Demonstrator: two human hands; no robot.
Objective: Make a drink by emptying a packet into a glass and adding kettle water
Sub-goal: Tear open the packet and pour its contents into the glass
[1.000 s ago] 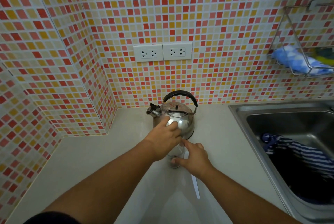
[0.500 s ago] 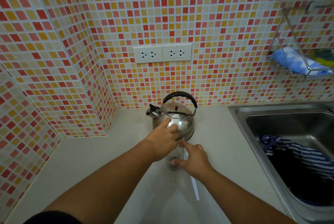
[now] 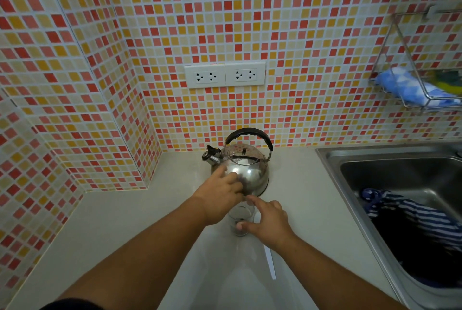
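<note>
Nearest the front edge of the counter (image 3: 105,229), a thin white strip (image 3: 270,262) lies flat, likely the packet or a stirrer; which one is hard to say. Just beyond it the right hand (image 3: 268,224) cups the glass (image 3: 240,219), thumb and fingers curved around its right side and touching it, steadying rather than lifting. There's something dark at the bottom of the glass, so the powder looks to be in already. The left hand (image 3: 220,199) reaches over the glass, fingers spread, tips resting on the shiny belly of the kettle (image 3: 243,167), closed on nothing. The kettle stands upright near the counter's back edge, touching or just behind the glass, its black handle untouched. So the water step looks about to start: the next move calls for a grip on that handle, a lift, and the spout tipped over the glass. Off right, the sink (image 3: 332,159) holds a striped cloth (image 3: 410,212).
</note>
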